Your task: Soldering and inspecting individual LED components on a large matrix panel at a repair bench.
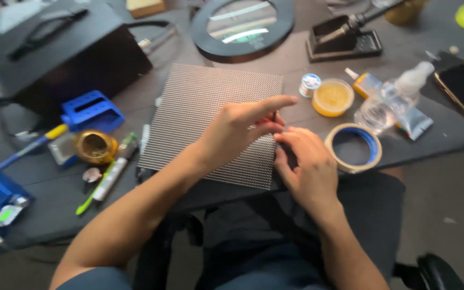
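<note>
A square grey panel covered in a fine dot grid (200, 113) lies flat on the dark table (296, 70). My left hand (240, 129) rests over its right side, forefinger stretched out, thumb and fingers pinching a thin dark tool (275, 116) near the panel's right edge. My right hand (304, 164) sits at the panel's lower right corner, fingers curled and touching the edge right under the left hand. What the right fingers hold, if anything, is hidden.
A tape roll (353, 147) lies right of my hands, with a yellow paste tub (333, 97), small tin (311, 84) and clear bottles (393, 102) behind. A ring magnifier lamp (243, 27), soldering iron stand (342, 40) and black case (65, 51) stand behind. Brass tip cleaner (95, 146), blue holder (92, 110) and pens (111, 174) lie left.
</note>
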